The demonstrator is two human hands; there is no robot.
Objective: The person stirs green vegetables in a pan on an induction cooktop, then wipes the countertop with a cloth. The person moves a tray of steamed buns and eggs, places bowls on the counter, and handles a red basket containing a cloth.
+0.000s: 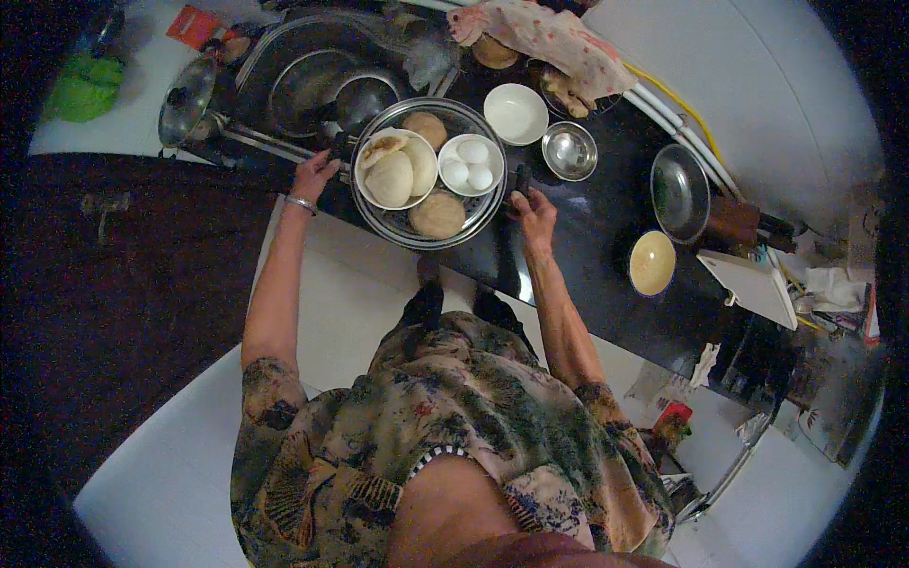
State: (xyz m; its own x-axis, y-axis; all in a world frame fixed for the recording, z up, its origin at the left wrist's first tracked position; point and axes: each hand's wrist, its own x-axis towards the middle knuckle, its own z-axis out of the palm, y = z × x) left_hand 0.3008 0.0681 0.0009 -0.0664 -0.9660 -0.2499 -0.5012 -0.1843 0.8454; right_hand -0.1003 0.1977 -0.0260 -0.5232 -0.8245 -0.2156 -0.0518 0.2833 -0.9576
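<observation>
A round steel steamer tray (479, 216) is held level between my two hands over the edge of the dark counter. My left hand (316, 176) grips its left side, where the handle is mostly hidden. On the right, my right hand (534, 211) is closed around the black handle (523, 177). Inside the tray, a white bowl (396, 204) holds pale buns (390, 179) and a browned piece of bread (384, 148). A smaller white bowl (463, 188) holds three white eggs (472, 152). Two brown round buns (437, 215) lie directly on the tray.
Behind the tray are a sink (284, 85), a white bowl (515, 113) and a steel bowl (569, 151). A glass lid (680, 193), a yellow bowl (652, 263) and a white board (753, 287) are at right. Another lid (186, 103) leans at left.
</observation>
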